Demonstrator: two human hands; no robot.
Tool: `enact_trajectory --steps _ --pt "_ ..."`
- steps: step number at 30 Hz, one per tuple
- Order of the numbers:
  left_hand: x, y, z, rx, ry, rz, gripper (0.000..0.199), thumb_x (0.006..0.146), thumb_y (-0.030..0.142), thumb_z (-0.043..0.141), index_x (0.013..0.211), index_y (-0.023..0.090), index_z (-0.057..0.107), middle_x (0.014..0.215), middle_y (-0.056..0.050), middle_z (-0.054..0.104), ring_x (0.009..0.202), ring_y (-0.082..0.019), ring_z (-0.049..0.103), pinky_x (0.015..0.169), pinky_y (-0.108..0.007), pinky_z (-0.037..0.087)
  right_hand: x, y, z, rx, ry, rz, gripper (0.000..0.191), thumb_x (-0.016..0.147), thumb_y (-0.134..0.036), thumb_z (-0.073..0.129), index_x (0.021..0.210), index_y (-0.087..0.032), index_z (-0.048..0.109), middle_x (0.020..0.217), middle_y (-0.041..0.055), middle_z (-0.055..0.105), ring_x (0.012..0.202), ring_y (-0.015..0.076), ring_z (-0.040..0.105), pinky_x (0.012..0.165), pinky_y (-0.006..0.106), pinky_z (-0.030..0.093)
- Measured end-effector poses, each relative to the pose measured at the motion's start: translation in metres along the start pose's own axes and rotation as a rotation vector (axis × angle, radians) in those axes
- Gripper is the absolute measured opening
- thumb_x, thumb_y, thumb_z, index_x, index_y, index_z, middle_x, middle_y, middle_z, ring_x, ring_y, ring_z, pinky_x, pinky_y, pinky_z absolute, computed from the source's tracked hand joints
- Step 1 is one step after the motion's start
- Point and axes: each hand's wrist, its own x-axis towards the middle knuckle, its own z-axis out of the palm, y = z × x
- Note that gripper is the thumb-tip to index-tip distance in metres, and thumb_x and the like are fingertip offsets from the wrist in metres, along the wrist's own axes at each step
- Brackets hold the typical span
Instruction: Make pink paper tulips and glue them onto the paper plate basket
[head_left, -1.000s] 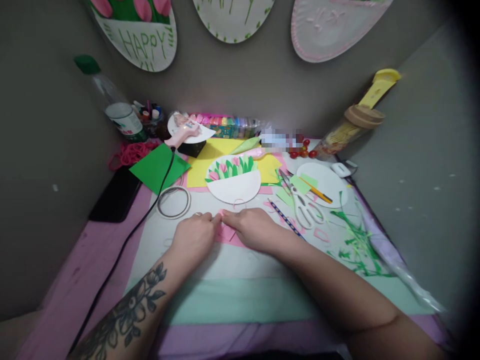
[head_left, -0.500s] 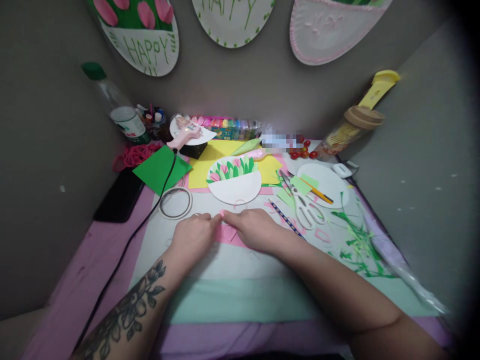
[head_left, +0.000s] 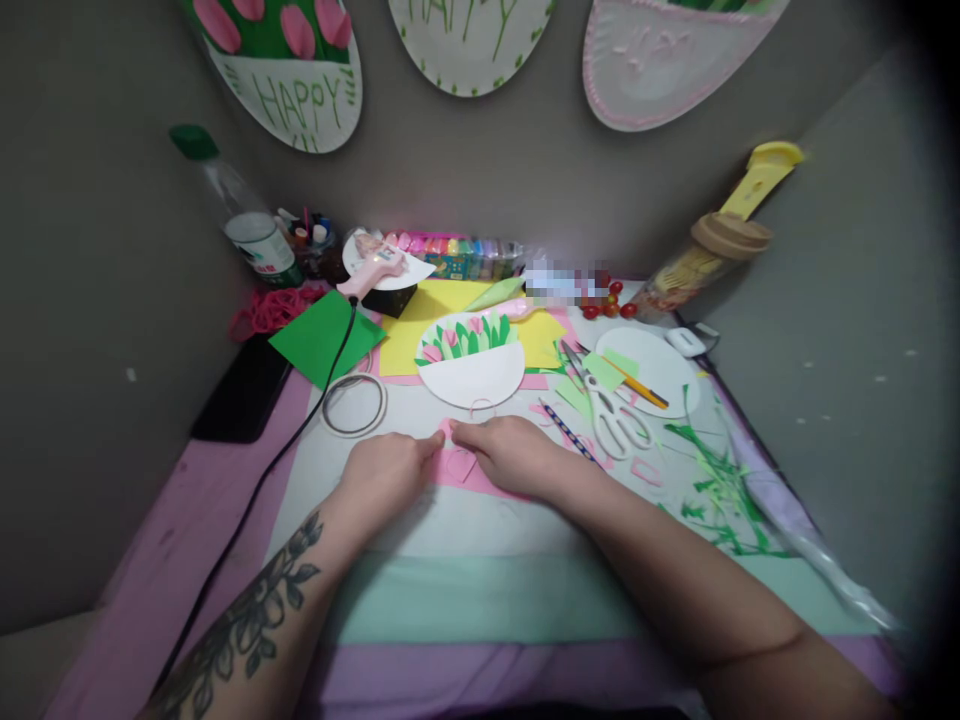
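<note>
My left hand (head_left: pixel 391 472) and my right hand (head_left: pixel 517 455) meet at the middle of the table. Both are closed, their fingertips on a small pink paper piece (head_left: pixel 448 428) between them. Just below lies a pink paper sheet (head_left: pixel 487 484), partly under my right hand, with a small pink paper heart (head_left: pixel 462 465) on it. Directly beyond my hands is a white paper plate piece (head_left: pixel 472 380) decorated with green paper leaves and pink paper tulips. How the small piece is folded is hidden by my fingers.
White scissors (head_left: pixel 611 410), a patterned pencil (head_left: pixel 568 430) and green paper scraps (head_left: pixel 720 490) lie to the right. On the left are a tape roll (head_left: pixel 354 404), a black phone (head_left: pixel 241 390) and a pink glue gun (head_left: pixel 371 272) with its cord. A bottle (head_left: pixel 255 235) stands behind.
My left hand has shifted slightly down and left at the pink piece. More of the pink heart below now shows. The whole view has moved a little.
</note>
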Motion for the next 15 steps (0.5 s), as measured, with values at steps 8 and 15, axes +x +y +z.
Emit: enact_trajectory --steps 8,15 --pt "-0.0010 -0.0006 -0.0040 0.014 -0.010 0.018 0.039 0.094 0.032 0.033 0.124 0.035 0.058 0.082 -0.009 0.073 0.074 -0.024 0.068 0.057 -0.029 0.040 0.0025 0.0040 0.0020 0.061 0.208 -0.165 0.026 0.090 -0.011 0.044 0.100 -0.017 0.067 0.099 0.0092 0.069 0.092 0.0189 0.059 0.082 0.029 0.041" --pt "-0.0027 -0.0014 -0.0033 0.010 0.002 0.036 0.040 0.094 0.027 0.033 0.126 0.033 0.056 0.080 -0.010 0.072 0.071 -0.023 0.067 0.058 -0.029 0.042 0.0060 0.0032 0.0099 -0.050 0.283 -0.161 0.025 0.090 -0.013 0.047 0.100 -0.016 0.069 0.105 0.0121 0.065 0.094 0.0215 0.052 0.079 0.032 0.043"
